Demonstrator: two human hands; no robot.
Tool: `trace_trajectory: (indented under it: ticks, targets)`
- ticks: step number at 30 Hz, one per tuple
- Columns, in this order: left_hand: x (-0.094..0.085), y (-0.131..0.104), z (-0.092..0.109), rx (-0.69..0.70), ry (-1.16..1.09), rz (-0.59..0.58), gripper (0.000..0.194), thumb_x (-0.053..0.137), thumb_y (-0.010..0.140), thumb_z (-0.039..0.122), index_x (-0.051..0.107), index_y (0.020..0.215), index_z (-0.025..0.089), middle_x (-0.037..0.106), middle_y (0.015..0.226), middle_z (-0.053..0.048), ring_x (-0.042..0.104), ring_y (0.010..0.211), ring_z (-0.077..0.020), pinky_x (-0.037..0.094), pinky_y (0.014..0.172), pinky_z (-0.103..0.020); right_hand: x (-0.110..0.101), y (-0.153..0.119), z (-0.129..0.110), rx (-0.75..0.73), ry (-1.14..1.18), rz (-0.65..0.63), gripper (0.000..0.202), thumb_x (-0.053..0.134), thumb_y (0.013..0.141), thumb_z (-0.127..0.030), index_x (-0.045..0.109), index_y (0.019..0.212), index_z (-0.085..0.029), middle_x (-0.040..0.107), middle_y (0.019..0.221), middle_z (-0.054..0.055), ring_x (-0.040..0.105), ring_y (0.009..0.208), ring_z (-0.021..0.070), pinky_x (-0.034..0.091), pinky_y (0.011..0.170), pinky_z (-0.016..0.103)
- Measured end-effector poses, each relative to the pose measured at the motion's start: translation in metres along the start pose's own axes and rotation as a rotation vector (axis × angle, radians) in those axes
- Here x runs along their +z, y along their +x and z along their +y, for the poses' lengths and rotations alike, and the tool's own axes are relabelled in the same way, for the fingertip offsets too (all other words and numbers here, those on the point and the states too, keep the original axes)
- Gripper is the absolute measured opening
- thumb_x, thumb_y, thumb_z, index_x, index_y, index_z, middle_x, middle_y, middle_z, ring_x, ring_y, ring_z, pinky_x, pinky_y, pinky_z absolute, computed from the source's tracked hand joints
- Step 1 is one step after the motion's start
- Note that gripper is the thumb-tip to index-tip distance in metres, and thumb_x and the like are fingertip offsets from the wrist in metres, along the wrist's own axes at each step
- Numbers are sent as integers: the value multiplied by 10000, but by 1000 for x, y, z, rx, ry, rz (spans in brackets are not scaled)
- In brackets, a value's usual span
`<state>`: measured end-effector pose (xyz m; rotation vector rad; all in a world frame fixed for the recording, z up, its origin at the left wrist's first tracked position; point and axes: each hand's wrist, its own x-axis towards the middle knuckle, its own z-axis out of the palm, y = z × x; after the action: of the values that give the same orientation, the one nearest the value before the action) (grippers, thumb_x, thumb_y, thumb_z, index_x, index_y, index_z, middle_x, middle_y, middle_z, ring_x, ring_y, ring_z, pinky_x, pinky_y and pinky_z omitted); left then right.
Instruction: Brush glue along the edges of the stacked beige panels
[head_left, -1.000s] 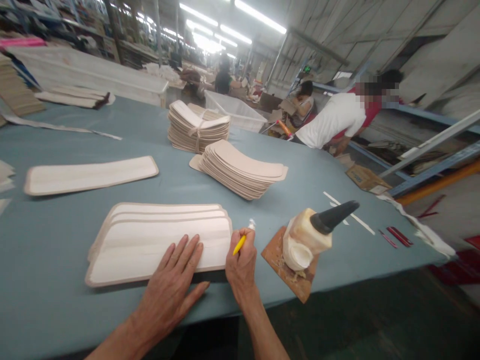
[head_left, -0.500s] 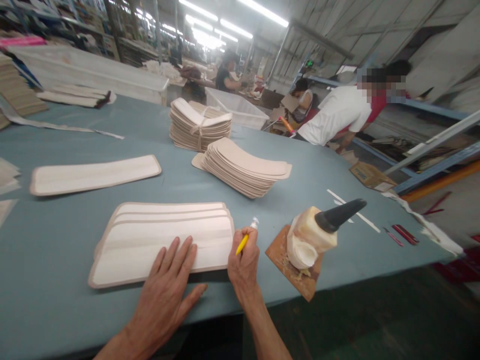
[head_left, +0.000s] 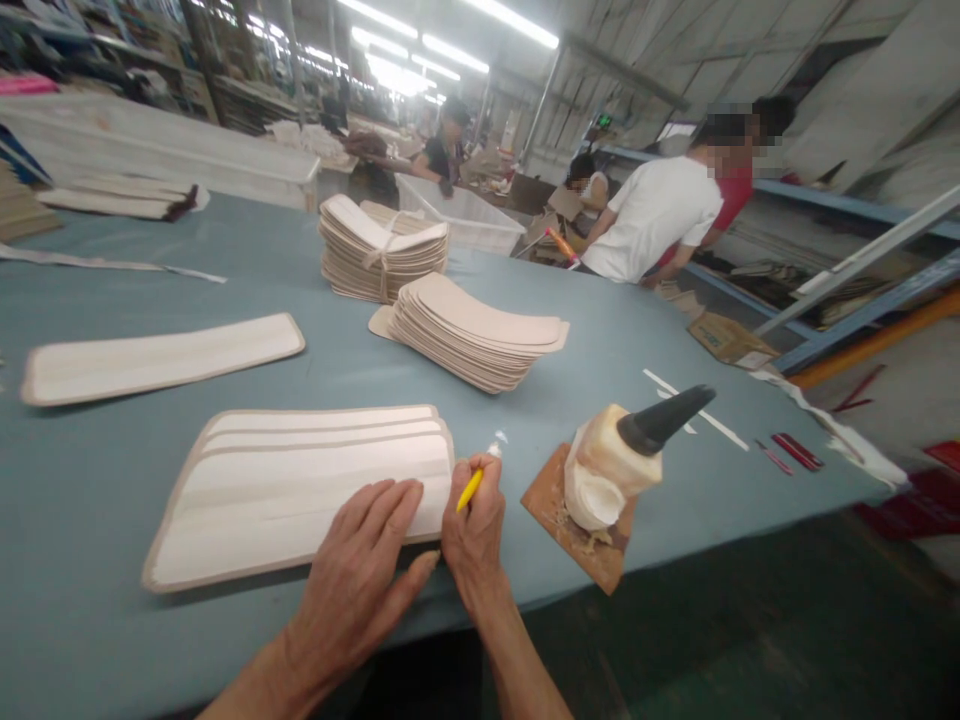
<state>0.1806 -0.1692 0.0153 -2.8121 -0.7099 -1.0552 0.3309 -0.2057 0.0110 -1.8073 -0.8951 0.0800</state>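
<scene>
Several white panels with beige borders (head_left: 277,500) lie overlapped on the table in front of me, their far edges fanned. My left hand (head_left: 367,560) rests on the top panel near its right end, palm down, fingers extended and thumb out to the side. At the right edge of these panels is my right hand (head_left: 476,520), its fingers curled round a yellow pen (head_left: 470,490) with a whitish end. Beyond my hands sits a curved stack of beige panels (head_left: 480,335). Another white panel with a beige border (head_left: 165,360) lies alone to the left.
A stained cream bottle with a black nozzle (head_left: 611,465) leans on a brown board (head_left: 547,490) at right. Behind stands a tied bundle of panels (head_left: 382,250). Red-handled tools (head_left: 796,452) lie near the right edge. Across the table, a person in a white shirt (head_left: 652,215) bends toward shelving.
My left hand has slid right along the top panel, closer to my right hand, and its fingers have drawn together. The right hand still holds the pen. The whole view has shifted slightly.
</scene>
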Motion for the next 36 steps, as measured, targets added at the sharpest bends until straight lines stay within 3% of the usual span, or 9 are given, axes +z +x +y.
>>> trace_trajectory:
  ticks: [3,5,9,17,21,26,31,36]
  targets:
    - [11,2,-9,-17,126,-29,739,492,1002,500,372,1569,41,535,1552,-226,446,1459,-407,398,1156,-528,2,1,-1,-5,8,7,260,369,1071,-465,479,959,-258,633,764,8,604,661,214,401,612,314]
    - [19,1,-10,1,164,-70,727,454,1009,519,414,1547,32,480,1599,-233,421,1486,-421,391,1162,-537,2,0,1,-4,13,8,257,370,1069,-462,483,964,-256,640,781,13,610,677,214,414,627,314]
    - [27,-2,-2,8,159,-140,663,479,1005,458,462,1528,51,441,1636,-205,403,1518,-379,359,1210,-499,1,-1,8,13,37,1,263,387,1055,-481,485,965,-254,638,792,18,606,685,217,415,635,318]
    - [21,-6,7,125,109,-229,669,484,998,356,364,1591,71,388,1676,-154,353,1561,-300,330,1258,-444,0,-3,14,35,80,2,276,427,1038,-511,478,952,-254,619,808,19,595,722,225,416,683,330]
    - [18,-10,5,164,15,-170,648,498,982,245,359,1593,78,469,1633,-133,383,1547,-261,325,1272,-414,0,-5,13,14,54,12,272,392,1054,-490,474,950,-252,606,790,8,589,695,209,424,667,318]
    - [15,-11,-4,185,-106,-3,438,513,973,128,579,1405,105,674,1442,-101,533,1434,-217,358,1258,-365,1,-6,11,2,50,19,278,372,1069,-480,462,935,-254,580,756,-16,567,660,186,425,647,298]
    - [12,-9,-6,128,-175,119,302,595,945,68,662,1235,120,771,1237,-98,642,1281,-214,419,1205,-362,2,-6,7,5,50,14,297,363,1070,-500,452,926,-256,573,745,-27,565,646,180,421,633,291]
    - [-15,-21,-14,32,-185,137,344,642,915,39,650,1247,125,756,1213,-122,620,1271,-223,454,1162,-371,-1,-5,7,47,63,-11,341,423,1032,-569,484,939,-247,587,701,-26,557,586,188,393,584,294]
